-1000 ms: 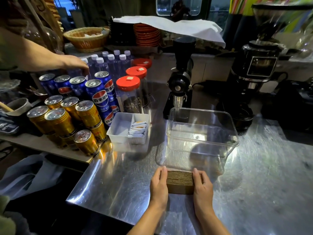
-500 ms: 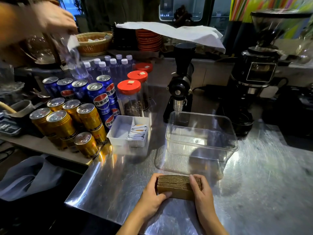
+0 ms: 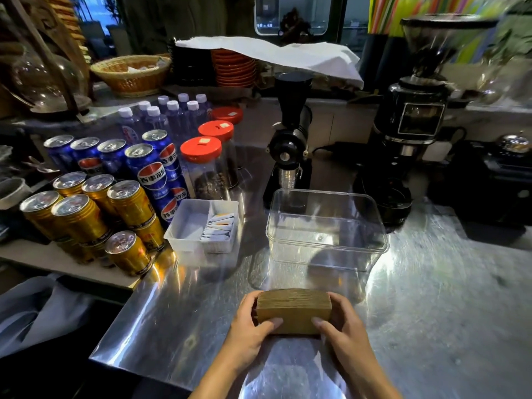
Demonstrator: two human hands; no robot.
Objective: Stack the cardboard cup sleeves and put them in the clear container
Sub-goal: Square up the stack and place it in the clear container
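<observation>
A brown stack of cardboard cup sleeves (image 3: 293,311) is held between both hands just above the steel counter's near edge. My left hand (image 3: 250,326) grips its left end, thumb on the front face. At the right end, my right hand (image 3: 339,326) does the same. The clear container (image 3: 326,246) stands open-topped and holds nothing, directly behind the stack and a short gap away.
A white tray with sachets (image 3: 205,226) sits left of the container. Gold cans (image 3: 86,214), blue cans (image 3: 144,165) and red-lidded jars (image 3: 203,165) crowd the left. Two black grinders (image 3: 290,139) (image 3: 408,125) stand behind. Bare steel counter (image 3: 446,298) stretches right.
Both hands moved from flat against the stack's ends to gripping it with thumbs on the front, and the stack has tipped up. Another person's arm at the far left has gone.
</observation>
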